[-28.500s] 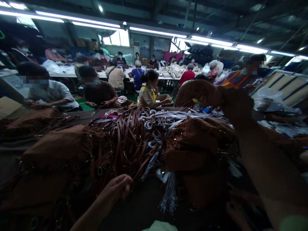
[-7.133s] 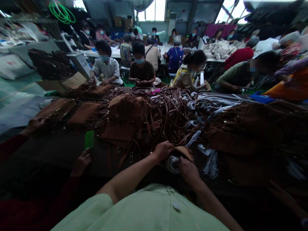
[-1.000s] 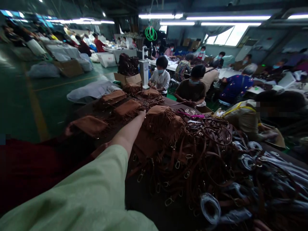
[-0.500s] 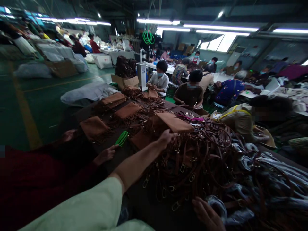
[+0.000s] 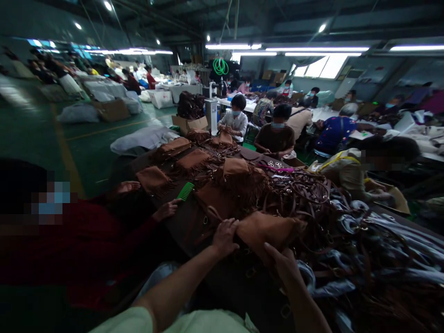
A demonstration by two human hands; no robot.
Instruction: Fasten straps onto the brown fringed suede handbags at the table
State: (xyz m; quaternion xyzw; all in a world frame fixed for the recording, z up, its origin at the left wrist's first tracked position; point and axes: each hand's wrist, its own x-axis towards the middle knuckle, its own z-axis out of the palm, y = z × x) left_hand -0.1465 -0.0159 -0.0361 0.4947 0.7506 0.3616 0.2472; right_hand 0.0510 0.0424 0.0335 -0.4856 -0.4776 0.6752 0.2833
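Observation:
A brown suede bag (image 5: 268, 231) with a fringe lies in front of me on a heap of brown straps (image 5: 294, 199) with metal clasps. My right hand (image 5: 286, 268) grips its near edge, thumb on top and the other fingers mostly hidden underneath. At the bag's left edge is my left hand (image 5: 225, 238), its fingers apart and the tips close to or touching the suede. More fringed bags are stacked just beyond, with a small bag (image 5: 236, 167) on top.
At the left, a co-worker in a dark red sleeve (image 5: 138, 245) holds a green comb (image 5: 186, 191) over the table. Plastic-wrapped straps (image 5: 391, 231) cover the right side. Other people sit across the table, near an open cardboard box (image 5: 190, 124).
The bag has come off the stack toward me, drawn by my left hand. My right hand has risen from the straps and taken its near edge. The view has swung left.

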